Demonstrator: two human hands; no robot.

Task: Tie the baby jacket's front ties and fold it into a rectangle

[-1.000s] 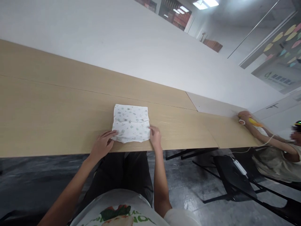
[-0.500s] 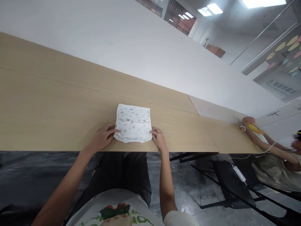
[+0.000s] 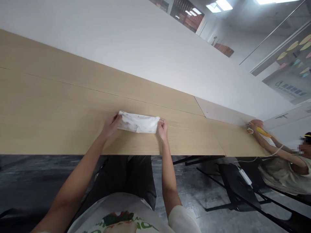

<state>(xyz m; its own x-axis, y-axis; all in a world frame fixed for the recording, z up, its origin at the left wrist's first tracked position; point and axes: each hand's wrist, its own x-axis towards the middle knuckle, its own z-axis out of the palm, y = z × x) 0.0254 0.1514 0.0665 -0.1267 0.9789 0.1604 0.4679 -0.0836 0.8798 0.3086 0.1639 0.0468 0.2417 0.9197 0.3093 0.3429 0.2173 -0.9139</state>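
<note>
A white cloth (image 3: 139,123) with a small faint print is doubled into a narrow strip above the wooden table. My left hand (image 3: 112,125) pinches its left end, and my right hand (image 3: 162,128) grips the right end with thumb and fingers. Both hands are closed on the cloth's edges. The print shows only weakly, since the plainer side of the fabric faces up. Part of each grip is hidden behind the fabric or the fingers.
The long wooden table (image 3: 60,116) meets a white partition (image 3: 116,42) at its far side. At the right end sits another person (image 3: 279,171), hands around a round brownish object (image 3: 257,123) and a yellow item (image 3: 263,132). Black folding chairs (image 3: 239,187) stand below, one bearing a white power strip (image 3: 245,176).
The cloth lay flat as a wide, printed rectangle; its near part is now lifted and folded away from me. Both my hands moved forward with its edges.
</note>
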